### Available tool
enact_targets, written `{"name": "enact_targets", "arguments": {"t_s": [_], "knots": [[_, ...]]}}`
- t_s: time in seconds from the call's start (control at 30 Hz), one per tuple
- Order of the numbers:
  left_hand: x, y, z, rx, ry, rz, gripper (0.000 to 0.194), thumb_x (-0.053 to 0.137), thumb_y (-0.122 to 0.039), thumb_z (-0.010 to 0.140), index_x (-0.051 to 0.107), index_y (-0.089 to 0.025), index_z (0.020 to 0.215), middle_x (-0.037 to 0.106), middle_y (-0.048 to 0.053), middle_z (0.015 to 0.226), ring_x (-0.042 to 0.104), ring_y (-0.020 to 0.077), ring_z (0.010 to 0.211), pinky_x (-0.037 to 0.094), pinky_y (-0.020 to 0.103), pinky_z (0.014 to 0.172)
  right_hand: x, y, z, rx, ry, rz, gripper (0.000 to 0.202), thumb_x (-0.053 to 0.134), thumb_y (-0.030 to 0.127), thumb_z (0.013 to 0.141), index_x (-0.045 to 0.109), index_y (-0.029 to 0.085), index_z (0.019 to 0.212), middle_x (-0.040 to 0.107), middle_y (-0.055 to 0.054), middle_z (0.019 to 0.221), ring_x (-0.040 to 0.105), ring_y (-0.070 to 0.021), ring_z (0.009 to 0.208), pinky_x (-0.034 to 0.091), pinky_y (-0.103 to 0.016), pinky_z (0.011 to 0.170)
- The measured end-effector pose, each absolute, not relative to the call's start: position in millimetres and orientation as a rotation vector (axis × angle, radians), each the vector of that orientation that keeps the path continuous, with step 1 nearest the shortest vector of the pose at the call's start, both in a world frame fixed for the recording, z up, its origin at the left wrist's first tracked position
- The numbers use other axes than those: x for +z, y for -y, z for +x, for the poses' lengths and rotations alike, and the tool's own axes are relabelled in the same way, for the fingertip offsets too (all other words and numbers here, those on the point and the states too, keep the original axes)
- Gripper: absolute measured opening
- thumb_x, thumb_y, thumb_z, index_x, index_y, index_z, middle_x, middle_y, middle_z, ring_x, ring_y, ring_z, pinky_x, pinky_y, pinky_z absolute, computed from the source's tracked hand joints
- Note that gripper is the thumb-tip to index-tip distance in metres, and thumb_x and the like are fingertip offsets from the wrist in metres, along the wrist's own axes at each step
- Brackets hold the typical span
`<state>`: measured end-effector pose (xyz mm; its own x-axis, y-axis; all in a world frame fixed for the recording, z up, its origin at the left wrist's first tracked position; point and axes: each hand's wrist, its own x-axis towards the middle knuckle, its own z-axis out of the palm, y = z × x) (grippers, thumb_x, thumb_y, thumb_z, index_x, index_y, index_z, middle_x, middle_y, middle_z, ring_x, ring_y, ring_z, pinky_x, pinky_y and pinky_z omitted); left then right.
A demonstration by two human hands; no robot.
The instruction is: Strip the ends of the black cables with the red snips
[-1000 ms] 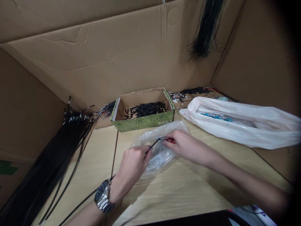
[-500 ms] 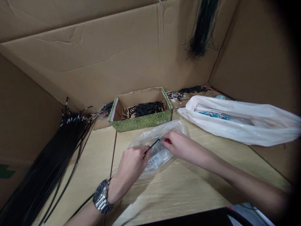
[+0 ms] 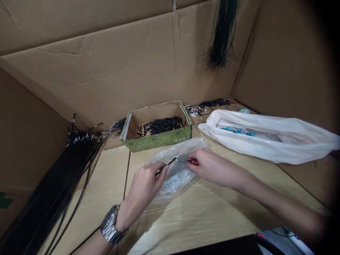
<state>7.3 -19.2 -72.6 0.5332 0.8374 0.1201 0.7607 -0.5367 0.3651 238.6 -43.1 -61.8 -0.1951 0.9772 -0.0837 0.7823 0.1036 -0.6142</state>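
Observation:
My left hand (image 3: pixel 148 177), with a metal watch on the wrist, pinches a black cable (image 3: pixel 172 161) near its end. Light blue and white show at the cable's tip, which points up and right. My right hand (image 3: pixel 205 163) is closed around a small red-handled tool (image 3: pixel 193 162); most of it is hidden in the fingers, so its kind is unclear. A short gap separates the tool from the cable tip. Beneath both hands lies a clear plastic bag (image 3: pixel 183 178) with printed lettering and small greyish contents.
Behind the bag stands a green patterned box (image 3: pixel 156 140) of short black pieces. A white plastic bag (image 3: pixel 268 150) with blue and white bits lies right. Many black cables (image 3: pixel 50 180) are piled left. Thin dark wires (image 3: pixel 221 42) hang against the cardboard wall (image 3: pixel 119 63).
The red-handled tool in my right hand has drawn away to the right from the cable tip, widening the gap. My left hand still pinches the cable. The camera view has shifted slightly.

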Motion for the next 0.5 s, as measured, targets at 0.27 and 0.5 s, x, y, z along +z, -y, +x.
{"name": "enact_targets", "arguments": {"t_s": [0.27, 0.5], "knots": [[-76, 24, 11, 0.332, -1.368, 2.571, 0.026, 0.05, -0.03, 0.101, 0.073, -0.02, 0.094, 0.073, 0.004, 0.075, 0.067, 0.0191, 0.067, 0.041, 0.026, 0.061, -75, 35, 232, 0.722, 2.095, -1.725, 0.021, 0.057, 0.026, 0.091, 0.072, 0.017, 0.078, 0.071, -0.01, 0.08, 0.066, -0.0234, 0.076, 0.039, -0.029, 0.063], [-80, 25, 14, 0.297, -1.418, 2.627, 0.026, 0.05, -0.031, 0.102, 0.072, -0.02, 0.095, 0.07, 0.006, 0.076, 0.067, 0.023, 0.069, 0.041, 0.029, 0.061, -83, 31, 228, 0.703, 2.108, -1.727, 0.027, 0.05, 0.024, 0.093, 0.068, 0.017, 0.073, 0.067, -0.007, 0.071, 0.062, -0.0205, 0.066, 0.033, -0.03, 0.057]]}}
